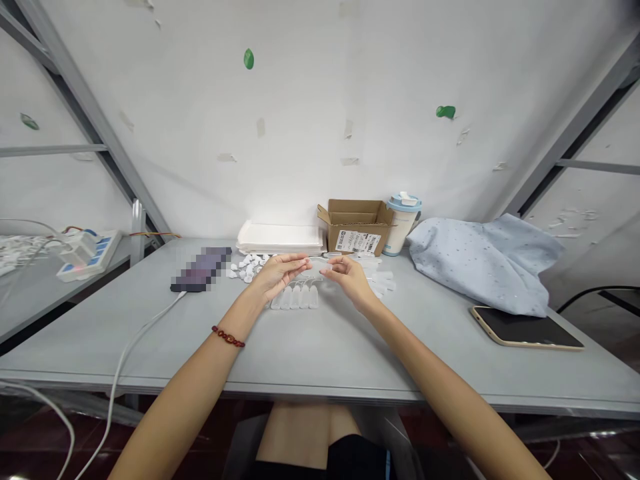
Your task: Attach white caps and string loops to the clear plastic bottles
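Pale piece [309,265]: pinched at the left fingertips, raised over the table, between the vials and the trays as seen from above; too small to tell its exact shape.
Left hand [278,273]: thumb and fingers pressed together at the tips on the pale piece, palm turned partly inward.
Right hand [353,279]: curled, thumb and forefinger drawn close together, near the left fingertips but apart from them; cannot tell whether gripping anything.
Vials [295,298]: translucent, side by side in a row below the hands, thin curved stems pointing away from the lap; partly covered at the left end by the left hand.
Caps [246,268]: white, small, in a loose heap beside the left hand.
Clear pieces [384,283]: spread in a fan just beyond the right hand, partly hidden by it.
Trays [280,237]: white, shallow, stacked against the wall.
Box [358,230]: brown cardboard, open-topped, labelled in front.
Cup [400,227]: cream with a blue lid, just beside the box.
Cloth [480,261]: pale blue, crumpled, partly over the phone [530,328].
Dark device [203,269]: at left, blurred, with a white cable [125,357] attached.
Bracelet [229,337]: dark red beads, around the left wrist.
Table [320,353]: grey, under everything listed.
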A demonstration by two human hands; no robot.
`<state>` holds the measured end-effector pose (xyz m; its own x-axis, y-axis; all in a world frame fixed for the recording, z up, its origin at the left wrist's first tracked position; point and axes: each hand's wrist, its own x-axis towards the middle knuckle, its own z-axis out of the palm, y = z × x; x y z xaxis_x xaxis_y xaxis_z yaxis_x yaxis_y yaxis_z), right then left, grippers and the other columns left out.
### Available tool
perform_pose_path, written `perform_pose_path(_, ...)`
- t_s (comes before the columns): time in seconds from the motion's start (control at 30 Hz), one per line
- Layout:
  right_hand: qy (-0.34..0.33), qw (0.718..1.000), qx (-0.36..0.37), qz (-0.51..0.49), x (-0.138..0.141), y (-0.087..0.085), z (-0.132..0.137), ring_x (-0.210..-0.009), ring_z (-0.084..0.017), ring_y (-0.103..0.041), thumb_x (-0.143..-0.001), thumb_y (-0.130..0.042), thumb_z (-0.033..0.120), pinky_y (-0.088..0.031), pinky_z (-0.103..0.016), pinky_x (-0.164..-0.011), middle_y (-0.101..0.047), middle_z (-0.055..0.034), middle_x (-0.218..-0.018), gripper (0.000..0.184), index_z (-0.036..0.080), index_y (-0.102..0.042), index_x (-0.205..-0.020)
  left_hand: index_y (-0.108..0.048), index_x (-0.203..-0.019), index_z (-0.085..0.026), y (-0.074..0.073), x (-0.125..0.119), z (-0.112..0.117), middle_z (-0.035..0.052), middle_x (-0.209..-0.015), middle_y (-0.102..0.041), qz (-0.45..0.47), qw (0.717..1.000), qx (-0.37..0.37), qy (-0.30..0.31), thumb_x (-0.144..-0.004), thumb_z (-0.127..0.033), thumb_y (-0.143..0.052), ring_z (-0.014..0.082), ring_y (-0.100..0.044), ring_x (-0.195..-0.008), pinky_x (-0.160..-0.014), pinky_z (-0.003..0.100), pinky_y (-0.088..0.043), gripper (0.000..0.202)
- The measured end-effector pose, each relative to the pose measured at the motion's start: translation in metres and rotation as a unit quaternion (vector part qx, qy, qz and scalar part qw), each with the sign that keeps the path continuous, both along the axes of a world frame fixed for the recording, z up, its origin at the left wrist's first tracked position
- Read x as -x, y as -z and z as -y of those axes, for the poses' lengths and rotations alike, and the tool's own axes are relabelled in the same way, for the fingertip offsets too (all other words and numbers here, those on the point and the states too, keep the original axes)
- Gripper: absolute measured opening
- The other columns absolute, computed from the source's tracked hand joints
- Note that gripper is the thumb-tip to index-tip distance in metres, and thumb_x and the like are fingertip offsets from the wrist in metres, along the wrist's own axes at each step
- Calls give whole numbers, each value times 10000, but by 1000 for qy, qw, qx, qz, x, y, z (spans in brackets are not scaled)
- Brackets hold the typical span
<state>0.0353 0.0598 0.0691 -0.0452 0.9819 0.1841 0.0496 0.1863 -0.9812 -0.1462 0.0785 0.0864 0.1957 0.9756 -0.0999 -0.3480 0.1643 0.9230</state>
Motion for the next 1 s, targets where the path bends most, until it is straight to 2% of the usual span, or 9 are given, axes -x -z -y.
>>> perform_pose_path(0.3,-22,996,59,-66,0,-6,4,-794,-187,-634,-560,-764,360,-408,-286,-695,-677,-21,-710,352,177,-556,-777,-701,-799,-97,4,-1,-1,44,-791,-698,-36,999,-19,5,-749,-52,-658,125,-677,-773,-867,226,-511,80)
perform_pose_path(0.47,-29,993,79,-85,1,-7,5,-839,-196,-648,-591,-750,349,-414,-292,-723,-700,-42,-748,310,174,-562,-764,-706,-810,-109,7,-1,0,34,-755,-682,-66,997,-43,19,-701,-168,-737,113,-653,-719,-790,239,-522,128)
perform_pose_path(0.7,-33,993,79,-79,2,-8,7,-793,-180,-642,-599,-746,324,-415,-296,-713,-698,-33,-723,277,176,-562,-744,-714,-827,-126,8,-1,1,48,-801,-675,-85,994,-67,25,-622,-335,-795,133,-639,-721,-732,273,-516,304)
perform_pose_path(1.0,-32,995,83,-47,2,-10,9,-696,-150,-608,-619,-719,316,-408,-293,-684,-697,-35,-718,256,182,-549,-756,-716,-807,-123,9,-2,0,75,-824,-670,-108,990,-91,16,-603,-407,-786,135,-609,-718,-682,274,-492,356)
